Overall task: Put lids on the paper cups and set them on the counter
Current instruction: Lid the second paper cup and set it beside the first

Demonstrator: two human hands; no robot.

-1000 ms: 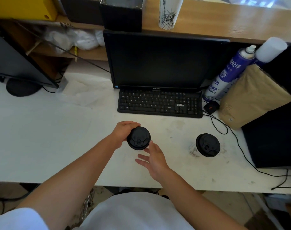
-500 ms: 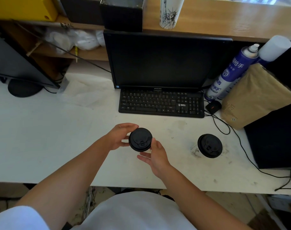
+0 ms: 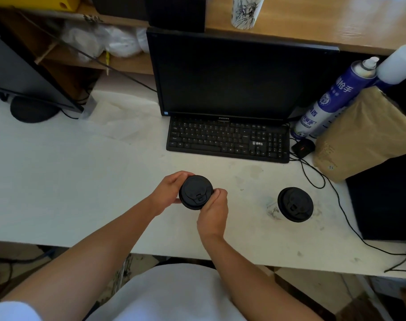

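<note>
Near table [image 3: 58, 181] front edge, left hand [image 3: 168, 193] and right hand [image 3: 212, 210] both clamped around black-lidded cup [image 3: 195, 192]; second lidded cup [image 3: 294, 204] standing apart toward right edge.

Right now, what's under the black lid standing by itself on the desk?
A paper cup: a strip of its pale printed side shows left of the lid. The rest of the cup, and whatever is inside it, is covered. Neither hand touches it.

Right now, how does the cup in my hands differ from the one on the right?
The held cup is gripped by the left hand and right hand; the right cup stands untouched on the table. The right cup's white wall shows; the held cup's is hidden. Both wear black lids.
</note>
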